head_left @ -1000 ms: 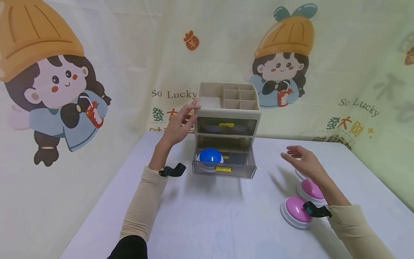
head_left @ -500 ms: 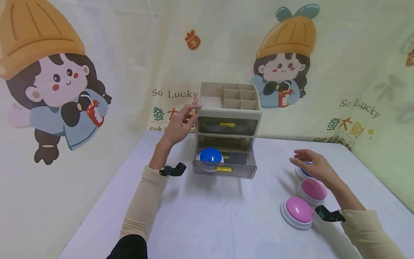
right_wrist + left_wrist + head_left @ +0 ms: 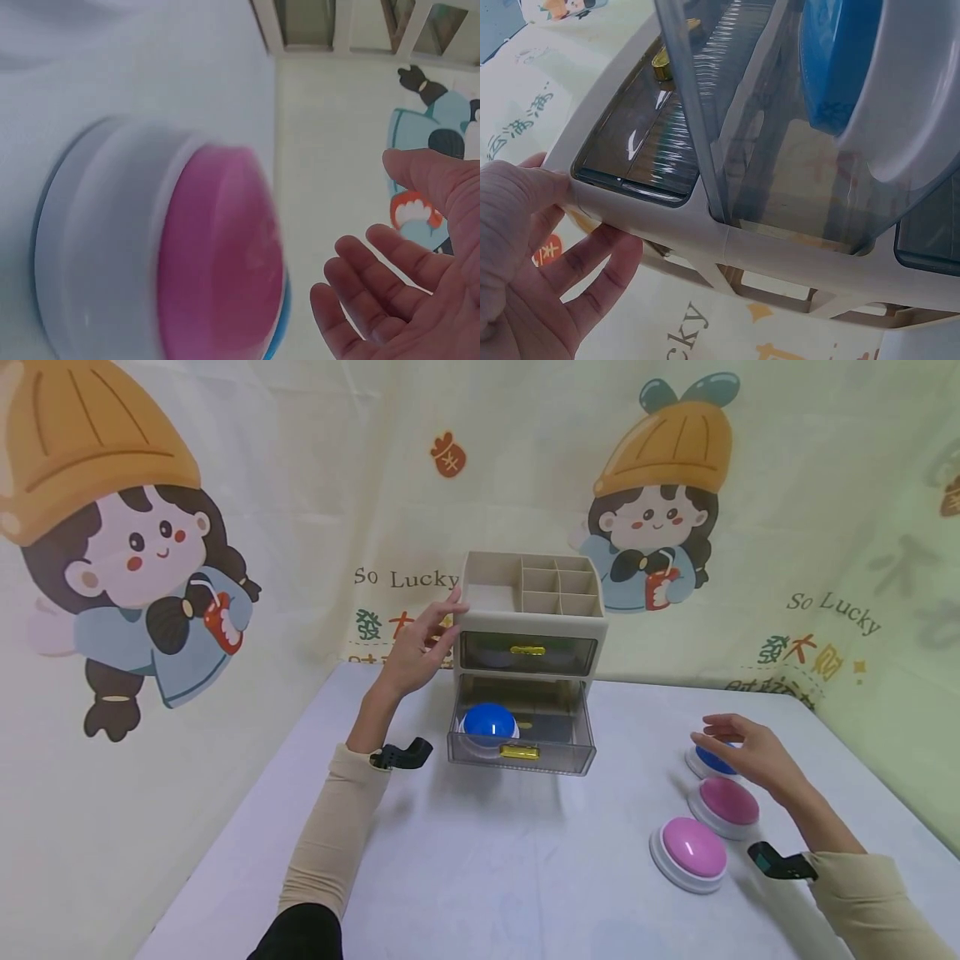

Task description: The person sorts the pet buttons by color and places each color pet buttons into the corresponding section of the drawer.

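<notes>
A beige desk organizer [image 3: 532, 625] with clear drawers stands on the table. My left hand [image 3: 415, 652] rests lightly with its fingertips on the organizer's upper left edge. One lower drawer [image 3: 555, 760] is pulled out, and a blue dome push button [image 3: 489, 722] with a white base lies in its left part. Over at the right, my right hand [image 3: 753, 756] hovers at a second blue dome button [image 3: 714, 762], partly covering it. Its fingers [image 3: 375, 270] are loosely bent, thumb apart, nothing between them. Contact with that button cannot be made out.
Two pink dome buttons, a nearer one [image 3: 693, 847] and a farther one [image 3: 726, 803], sit in a row with the blue one on the right of the white table [image 3: 480, 877]. A patterned cloth [image 3: 300, 485] hangs behind. The organizer's upper drawer [image 3: 527, 652] is closed.
My right hand has moved to the right and slightly down, away from the organizer and over the far blue button. The left hand and the pulled-out drawer have stayed in place.
</notes>
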`<act>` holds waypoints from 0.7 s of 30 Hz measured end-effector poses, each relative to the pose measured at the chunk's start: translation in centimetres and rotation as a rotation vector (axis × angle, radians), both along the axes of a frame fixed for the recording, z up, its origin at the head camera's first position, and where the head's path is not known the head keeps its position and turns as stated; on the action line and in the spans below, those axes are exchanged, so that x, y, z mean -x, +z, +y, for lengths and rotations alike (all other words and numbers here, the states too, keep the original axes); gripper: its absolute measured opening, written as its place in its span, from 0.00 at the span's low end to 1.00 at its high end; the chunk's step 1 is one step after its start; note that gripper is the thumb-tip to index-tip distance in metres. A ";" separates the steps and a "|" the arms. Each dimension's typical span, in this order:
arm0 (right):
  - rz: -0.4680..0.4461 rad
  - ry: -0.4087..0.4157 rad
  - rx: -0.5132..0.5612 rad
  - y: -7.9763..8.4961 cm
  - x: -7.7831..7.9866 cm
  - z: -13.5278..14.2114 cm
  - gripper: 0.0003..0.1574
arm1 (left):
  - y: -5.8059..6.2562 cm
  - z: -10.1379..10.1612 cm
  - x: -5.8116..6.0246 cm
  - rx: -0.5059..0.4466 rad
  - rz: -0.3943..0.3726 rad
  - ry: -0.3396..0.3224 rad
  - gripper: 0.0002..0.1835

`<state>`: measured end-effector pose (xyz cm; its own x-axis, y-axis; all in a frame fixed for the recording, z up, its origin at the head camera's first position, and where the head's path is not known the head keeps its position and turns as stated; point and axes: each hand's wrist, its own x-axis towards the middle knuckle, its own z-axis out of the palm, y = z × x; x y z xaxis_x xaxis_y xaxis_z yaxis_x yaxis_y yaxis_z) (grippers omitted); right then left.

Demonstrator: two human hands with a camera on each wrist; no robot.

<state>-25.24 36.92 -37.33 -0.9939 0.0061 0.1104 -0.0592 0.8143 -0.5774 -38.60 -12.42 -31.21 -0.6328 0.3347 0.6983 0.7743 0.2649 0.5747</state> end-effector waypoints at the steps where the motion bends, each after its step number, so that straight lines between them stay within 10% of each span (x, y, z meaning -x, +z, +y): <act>1: -0.002 -0.006 0.003 -0.1 0.0 0.2 0.42 | 0.0 0.0 0.0 0.000 -0.002 -0.001 0.20; 13: -0.023 -0.040 -0.012 -0.9 0.4 2.3 0.43 | 0.1 0.1 0.1 -0.011 -0.042 -0.002 0.21; 21: -0.054 -0.074 -0.005 -1.6 0.4 3.4 0.51 | 1.6 0.5 -2.5 -0.011 -0.038 -0.020 0.20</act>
